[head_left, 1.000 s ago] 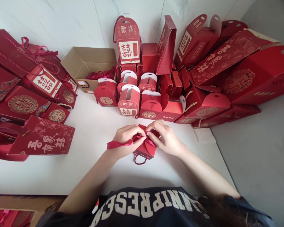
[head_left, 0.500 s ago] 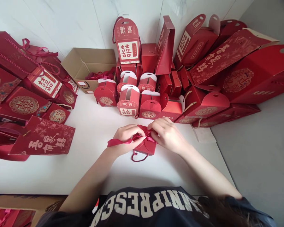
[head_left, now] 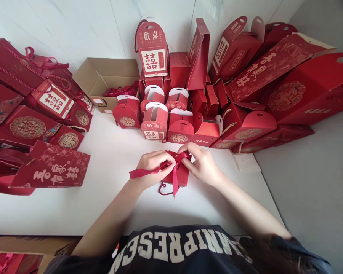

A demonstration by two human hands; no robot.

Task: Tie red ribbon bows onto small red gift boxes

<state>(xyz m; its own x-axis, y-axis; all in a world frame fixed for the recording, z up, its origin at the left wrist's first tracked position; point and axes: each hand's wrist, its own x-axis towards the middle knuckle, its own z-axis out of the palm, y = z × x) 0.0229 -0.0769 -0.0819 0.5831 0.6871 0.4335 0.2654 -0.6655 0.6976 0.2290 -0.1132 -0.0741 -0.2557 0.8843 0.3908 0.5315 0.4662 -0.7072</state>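
A small red box [head_left: 183, 177] lies on the white table in front of me, with a dark red rope handle [head_left: 163, 190] at its near edge. Above the box, my left hand [head_left: 154, 165] pinches a pink-red ribbon [head_left: 175, 182]; one tail stretches left across the wrist and another hangs down over the box front. My right hand [head_left: 199, 161] is closed on a loop of the same ribbon at the box's upper right. The fingers of both hands nearly meet at the middle of the ribbon.
Several small red gift boxes [head_left: 181, 127] stand just beyond my hands. An open cardboard box [head_left: 114, 76] holding ribbons is behind them at the left. Larger red boxes are stacked at the right [head_left: 288, 91] and left [head_left: 27, 125]. The white table [head_left: 103, 205] runs to a grey wall.
My right hand has shifted slightly and now holds up a ribbon loop. A ribbon tail now hangs down over the box front. My left hand has hardly moved.
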